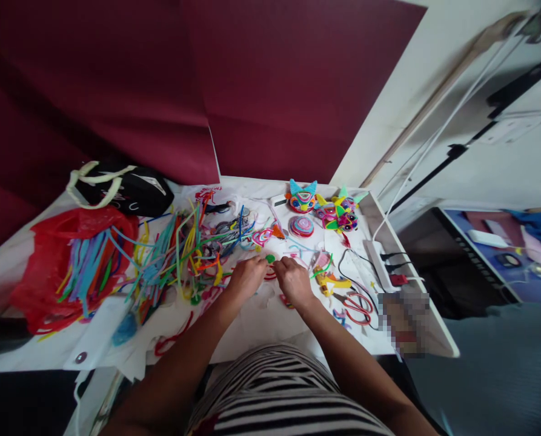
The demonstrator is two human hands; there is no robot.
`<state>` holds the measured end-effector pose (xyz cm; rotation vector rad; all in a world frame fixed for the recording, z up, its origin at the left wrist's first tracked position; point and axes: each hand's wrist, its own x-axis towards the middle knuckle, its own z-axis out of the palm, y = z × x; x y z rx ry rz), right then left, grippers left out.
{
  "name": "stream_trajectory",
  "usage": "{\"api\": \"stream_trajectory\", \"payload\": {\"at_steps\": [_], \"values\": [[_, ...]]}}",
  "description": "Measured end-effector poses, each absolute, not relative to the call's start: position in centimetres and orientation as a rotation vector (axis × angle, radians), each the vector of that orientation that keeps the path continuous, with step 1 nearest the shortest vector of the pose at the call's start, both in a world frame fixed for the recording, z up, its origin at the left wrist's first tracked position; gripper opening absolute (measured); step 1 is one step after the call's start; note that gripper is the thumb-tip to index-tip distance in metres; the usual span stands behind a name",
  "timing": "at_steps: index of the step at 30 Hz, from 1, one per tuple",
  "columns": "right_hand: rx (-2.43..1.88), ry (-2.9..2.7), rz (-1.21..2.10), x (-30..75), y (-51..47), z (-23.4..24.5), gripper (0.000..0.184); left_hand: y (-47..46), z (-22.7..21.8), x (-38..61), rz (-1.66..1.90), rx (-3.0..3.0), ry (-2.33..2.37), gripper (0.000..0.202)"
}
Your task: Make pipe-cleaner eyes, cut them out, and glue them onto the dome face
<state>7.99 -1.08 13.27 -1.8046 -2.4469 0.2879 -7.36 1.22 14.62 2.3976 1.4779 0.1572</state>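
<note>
My left hand and my right hand meet over the middle of the white table, both with fingers curled. Between their fingertips sits a small green coiled pipe-cleaner piece, with a red pipe-cleaner loop just under it. Both hands pinch at this piece. Left of my left hand lies a tangled heap of coloured pipe cleaners.
A red plastic bag of pipe cleaners and a black bag lie at the left. Finished colourful pipe-cleaner figures stand at the back. Red-handled scissors, a yellow glue gun and a power strip lie at the right.
</note>
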Motion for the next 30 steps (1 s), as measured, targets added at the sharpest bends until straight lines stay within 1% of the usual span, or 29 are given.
{"api": "stream_trajectory", "payload": {"at_steps": [6,10,12,18,30], "values": [[-1.845,-2.472,0.406,7.9,-1.9,11.9,0.024,0.2,13.5,-6.0,-0.014,2.358,1.535,0.025],[-1.927,-2.34,0.484,7.5,-2.4,10.7,0.026,-0.3,12.6,-5.4,-0.027,2.324,1.572,0.018],[-1.971,-2.236,0.517,7.2,-2.6,10.2,0.026,-0.6,12.1,-5.2,-0.008,2.299,1.604,0.02],[-1.936,-1.974,0.626,6.8,-2.6,9.1,0.026,-1.4,11.0,-5.2,0.186,2.226,1.657,0.016],[-1.744,-1.562,0.932,6.7,-2.9,7.5,0.027,-1.8,9.7,-5.4,0.693,1.97,1.576,0.019]]}}
